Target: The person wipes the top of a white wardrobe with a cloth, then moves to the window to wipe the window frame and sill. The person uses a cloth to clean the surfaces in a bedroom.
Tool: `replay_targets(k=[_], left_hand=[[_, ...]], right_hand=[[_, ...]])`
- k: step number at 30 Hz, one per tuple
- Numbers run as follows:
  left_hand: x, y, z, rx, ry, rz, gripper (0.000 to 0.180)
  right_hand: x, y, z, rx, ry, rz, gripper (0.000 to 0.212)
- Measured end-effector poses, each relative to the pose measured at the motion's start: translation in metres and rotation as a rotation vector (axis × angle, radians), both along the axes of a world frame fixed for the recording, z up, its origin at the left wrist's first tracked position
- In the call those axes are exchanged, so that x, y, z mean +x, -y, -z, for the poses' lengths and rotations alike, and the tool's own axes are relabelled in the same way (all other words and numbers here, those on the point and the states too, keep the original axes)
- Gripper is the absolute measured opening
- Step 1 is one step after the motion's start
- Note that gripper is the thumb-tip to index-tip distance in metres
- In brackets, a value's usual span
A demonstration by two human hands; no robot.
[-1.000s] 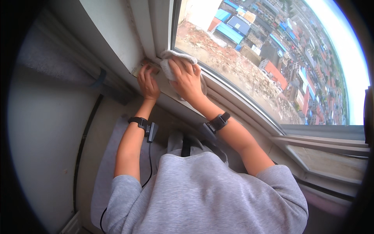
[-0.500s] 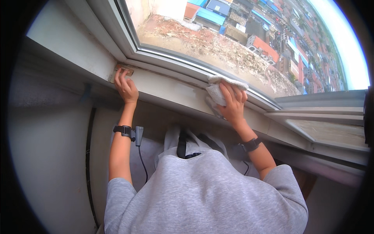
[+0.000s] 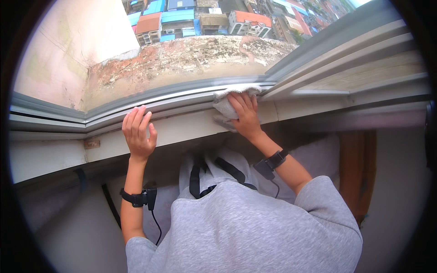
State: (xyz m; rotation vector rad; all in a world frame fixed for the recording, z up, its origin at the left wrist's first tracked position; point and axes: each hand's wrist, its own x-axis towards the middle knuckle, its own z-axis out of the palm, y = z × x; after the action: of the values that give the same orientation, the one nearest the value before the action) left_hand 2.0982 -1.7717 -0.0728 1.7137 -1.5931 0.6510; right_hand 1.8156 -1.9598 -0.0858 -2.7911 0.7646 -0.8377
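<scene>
A light grey cloth [image 3: 224, 105] is bunched under my right hand [image 3: 246, 115], whose fingers press it against the window track [image 3: 182, 101] and the sill. Part of the cloth hangs down over the sill's near side. My left hand [image 3: 139, 132] is empty, its fingers stretched out and its tips at the lower edge of the window frame. Below the fingers runs the white windowsill [image 3: 175, 128]. At the sill's left corner shows a small brownish patch or block [image 3: 92, 144], apart from my left hand; I cannot tell which it is.
Beyond the track lies a weathered outer ledge [image 3: 182, 61], with rooftops [image 3: 177, 18] far below. A sliding sash [image 3: 337, 59] fills the right side of the opening. Each wrist wears a black strap with a cabled device [image 3: 144, 198]. A brown wooden post [image 3: 357, 168] stands at right.
My left hand has left the brownish patch in the corner and come to the window frame with its fingers straightened. My right hand still holds the cloth near the track. The view has turned.
</scene>
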Motion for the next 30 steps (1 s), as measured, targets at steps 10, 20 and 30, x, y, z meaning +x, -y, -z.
replay_targets(k=[10, 20, 30], left_hand=[[-0.086, 0.091, -0.031, -0.036, -0.012, 0.225, 0.034], [-0.157, 0.16, -0.06, -0.144, 0.017, 0.268, 0.034], [-0.233, 0.205, -0.043, -0.313, -0.023, 0.123, 0.056]], right_hand=[[-0.049, 0.014, -0.061, -0.217, 0.295, -0.22, 0.04], [-0.099, 0.081, -0.038, -0.373, 0.176, -0.281, 0.043], [-0.174, 0.134, -0.009, -0.146, 0.151, -0.183, 0.059]])
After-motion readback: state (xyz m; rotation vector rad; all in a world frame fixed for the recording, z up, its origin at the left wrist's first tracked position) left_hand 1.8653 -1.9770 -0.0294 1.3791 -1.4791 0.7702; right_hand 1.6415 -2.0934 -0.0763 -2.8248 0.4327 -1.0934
